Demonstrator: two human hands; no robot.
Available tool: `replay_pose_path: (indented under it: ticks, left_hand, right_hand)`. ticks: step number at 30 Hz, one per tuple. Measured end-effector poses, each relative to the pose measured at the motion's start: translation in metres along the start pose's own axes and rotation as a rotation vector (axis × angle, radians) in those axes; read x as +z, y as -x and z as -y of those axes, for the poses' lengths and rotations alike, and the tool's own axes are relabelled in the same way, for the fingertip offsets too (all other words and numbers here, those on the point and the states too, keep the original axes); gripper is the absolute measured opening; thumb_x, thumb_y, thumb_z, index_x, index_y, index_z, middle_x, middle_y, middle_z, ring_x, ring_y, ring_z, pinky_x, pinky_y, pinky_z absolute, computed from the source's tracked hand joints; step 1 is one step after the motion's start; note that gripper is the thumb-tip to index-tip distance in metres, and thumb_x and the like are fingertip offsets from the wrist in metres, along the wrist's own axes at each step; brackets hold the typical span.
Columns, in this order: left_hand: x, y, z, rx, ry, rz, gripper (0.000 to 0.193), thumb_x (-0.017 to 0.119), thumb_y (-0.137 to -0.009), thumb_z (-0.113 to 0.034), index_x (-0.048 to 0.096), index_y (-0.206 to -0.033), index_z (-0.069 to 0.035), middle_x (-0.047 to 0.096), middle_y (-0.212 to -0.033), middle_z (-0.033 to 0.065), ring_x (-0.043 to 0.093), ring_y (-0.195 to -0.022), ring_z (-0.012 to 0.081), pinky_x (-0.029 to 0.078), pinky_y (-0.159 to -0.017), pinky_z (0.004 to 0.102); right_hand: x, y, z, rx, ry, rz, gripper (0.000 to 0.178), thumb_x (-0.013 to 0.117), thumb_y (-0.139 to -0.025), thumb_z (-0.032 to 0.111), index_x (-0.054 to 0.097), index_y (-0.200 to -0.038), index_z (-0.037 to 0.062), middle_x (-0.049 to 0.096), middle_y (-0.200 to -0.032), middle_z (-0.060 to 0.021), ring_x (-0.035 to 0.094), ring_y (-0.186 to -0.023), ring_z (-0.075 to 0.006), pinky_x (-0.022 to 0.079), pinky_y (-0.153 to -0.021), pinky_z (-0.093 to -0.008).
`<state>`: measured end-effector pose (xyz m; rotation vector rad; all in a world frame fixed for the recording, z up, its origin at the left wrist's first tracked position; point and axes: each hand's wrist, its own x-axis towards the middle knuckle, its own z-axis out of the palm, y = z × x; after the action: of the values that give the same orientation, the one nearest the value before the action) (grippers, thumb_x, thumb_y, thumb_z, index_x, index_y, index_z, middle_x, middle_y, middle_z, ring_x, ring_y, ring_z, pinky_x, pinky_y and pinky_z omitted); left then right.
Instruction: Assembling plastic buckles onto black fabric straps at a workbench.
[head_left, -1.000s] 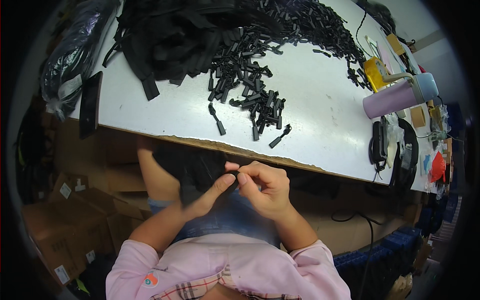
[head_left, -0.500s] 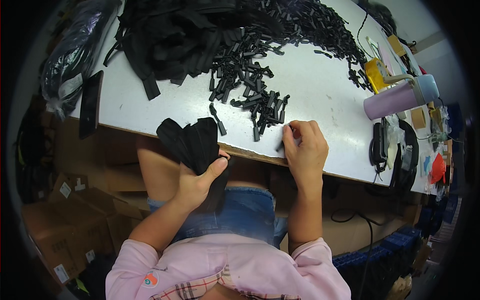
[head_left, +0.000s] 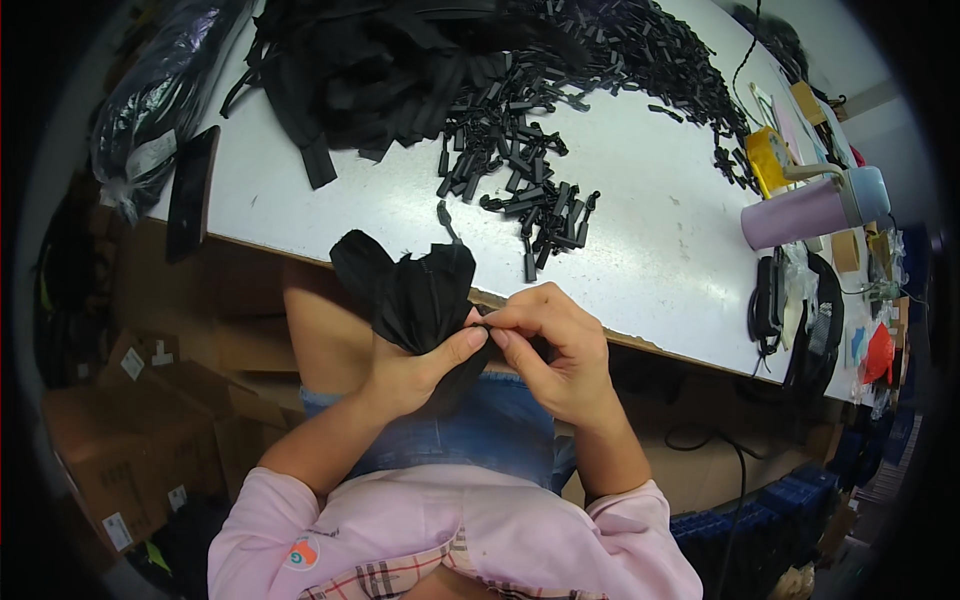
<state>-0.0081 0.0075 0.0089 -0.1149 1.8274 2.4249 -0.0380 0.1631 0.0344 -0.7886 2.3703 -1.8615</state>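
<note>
A fanned bundle of black zipper tapes (head_left: pixel 420 300) is gripped in my left hand (head_left: pixel 415 375), over my lap at the table's front edge. My right hand (head_left: pixel 565 360) meets it there, thumb and forefinger pinched at the end of a tape by my left thumb. A black zipper pull is in the right hand, mostly hidden by the fingers. Just beyond, loose zipper pulls (head_left: pixel 540 210) lie scattered on the white table (head_left: pixel 640 250). One single pull (head_left: pixel 447 220) lies apart, partly covered by the tapes.
A heap of black zipper tapes (head_left: pixel 350 90) and a large pile of pulls (head_left: pixel 640 60) cover the far side. A dark phone (head_left: pixel 193 195) and a plastic-wrapped bundle (head_left: pixel 160 110) lie left. A lilac tumbler (head_left: pixel 795 215) and yellow tape roll (head_left: pixel 768 160) stand right. Cardboard boxes (head_left: pixel 150 450) sit below.
My right hand has moved left and toward me from the table edge, with a pull in it, to meet my left hand. The tapes shifted slightly right.
</note>
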Motion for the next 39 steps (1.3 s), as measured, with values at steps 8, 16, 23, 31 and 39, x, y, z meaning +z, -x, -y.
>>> replay_pose_path:
  ticks: [8, 16, 23, 31, 39]
  left_hand:
    - [-0.004, 0.0, -0.002, -0.009, -0.05, 0.051, 0.015, 0.062, -0.072, -0.001, 0.056, -0.086, -0.002, 0.055, -0.076, -0.0005, 0.052, -0.07, 0.0062, 0.043, -0.063, 0.0195]
    - [-0.001, 0.001, -0.009, 0.084, 0.02, -0.023, 0.016, 0.058, -0.077, -0.003, 0.054, -0.092, -0.002, 0.054, -0.086, 0.0015, 0.05, -0.078, 0.0066, 0.042, -0.069, 0.0194]
    - [-0.005, 0.007, -0.009, 0.2, -0.158, 0.005, 0.02, 0.056, -0.079, -0.006, 0.052, -0.098, 0.0, 0.054, -0.09, 0.0045, 0.051, -0.082, 0.0093, 0.042, -0.074, 0.022]
    - [-0.008, 0.006, -0.018, -0.046, 0.047, 0.17, 0.022, 0.054, -0.08, -0.006, 0.053, -0.101, 0.0, 0.054, -0.093, 0.0049, 0.051, -0.086, 0.0098, 0.042, -0.076, 0.0221]
    - [-0.007, 0.008, -0.014, 0.038, -0.081, 0.074, 0.02, 0.054, -0.081, -0.007, 0.053, -0.099, 0.0, 0.054, -0.094, 0.005, 0.05, -0.088, 0.0099, 0.041, -0.077, 0.023]
  right_hand:
    - [0.0, -0.002, -0.003, 0.0, -0.099, 0.003, 0.013, 0.056, -0.072, -0.007, 0.058, -0.084, -0.0018, 0.052, -0.079, -0.008, 0.056, -0.06, -0.0106, 0.045, -0.051, -0.0191]
    - [0.024, 0.004, -0.006, 0.076, -0.145, -0.257, 0.008, 0.059, -0.072, -0.004, 0.058, -0.08, -0.0019, 0.053, -0.077, -0.0053, 0.051, -0.057, -0.0065, 0.042, -0.048, -0.0196]
    - [0.031, 0.009, -0.012, 0.184, -0.429, -0.225, 0.007, 0.06, -0.073, -0.002, 0.056, -0.079, -0.0018, 0.052, -0.072, -0.0045, 0.048, -0.053, -0.0058, 0.038, -0.044, -0.0171]
    - [0.012, 0.007, -0.019, 0.61, -1.011, 0.106, 0.007, 0.058, -0.077, 0.004, 0.052, -0.077, -0.0008, 0.049, -0.066, -0.0016, 0.041, -0.05, -0.0032, 0.033, -0.041, -0.0162]
    - [0.032, 0.014, -0.018, 0.162, -0.438, -0.151, 0.005, 0.054, -0.079, 0.003, 0.051, -0.08, -0.0006, 0.047, -0.067, 0.0005, 0.042, -0.054, -0.0028, 0.03, -0.046, -0.0149]
